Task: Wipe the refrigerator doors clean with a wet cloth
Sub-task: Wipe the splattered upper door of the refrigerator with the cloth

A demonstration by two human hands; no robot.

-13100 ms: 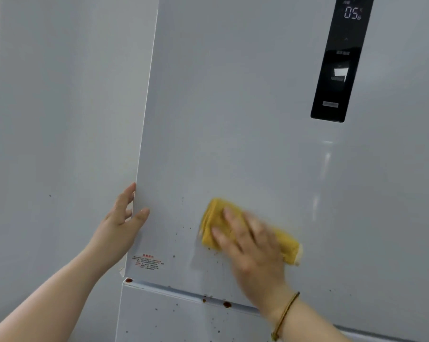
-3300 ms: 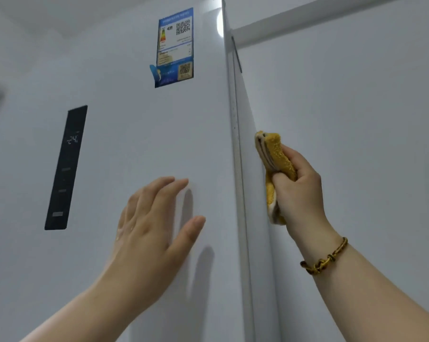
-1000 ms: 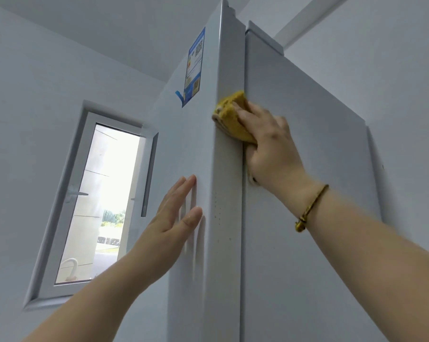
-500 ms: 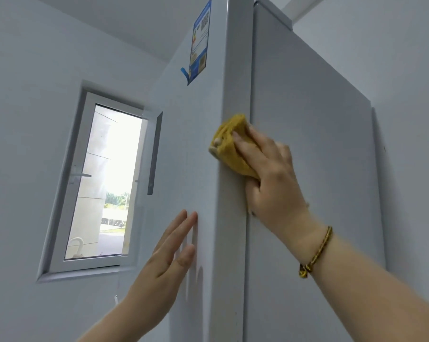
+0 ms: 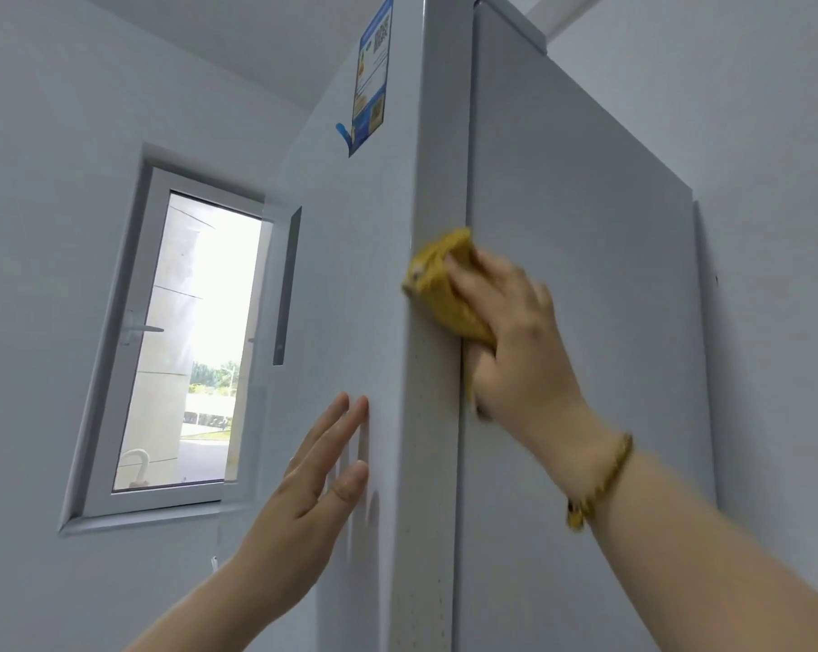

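Note:
A tall white refrigerator stands before me, seen from its corner. Its door front [image 5: 360, 298] faces left and its side panel [image 5: 585, 322] faces right. A yellow cloth [image 5: 444, 284] lies folded over the door's narrow edge [image 5: 437, 416], about mid-height in the view. My right hand [image 5: 515, 331] presses the cloth against that edge, fingers laid over it, thumb hidden behind. My left hand [image 5: 313, 501] rests flat on the door front lower down, fingers straight. Small dark specks dot the edge below the cloth.
A blue energy label [image 5: 371, 82] is stuck high on the door front. A dark control panel [image 5: 287, 284] shows edge-on further left. A white-framed window [image 5: 181, 350] is set in the left wall. A white wall [image 5: 773, 228] runs close behind the fridge's side.
My right hand has slid the cloth down the door edge, from near the label's height to mid-door. My left hand has stayed flat on the front, shifting slightly lower.

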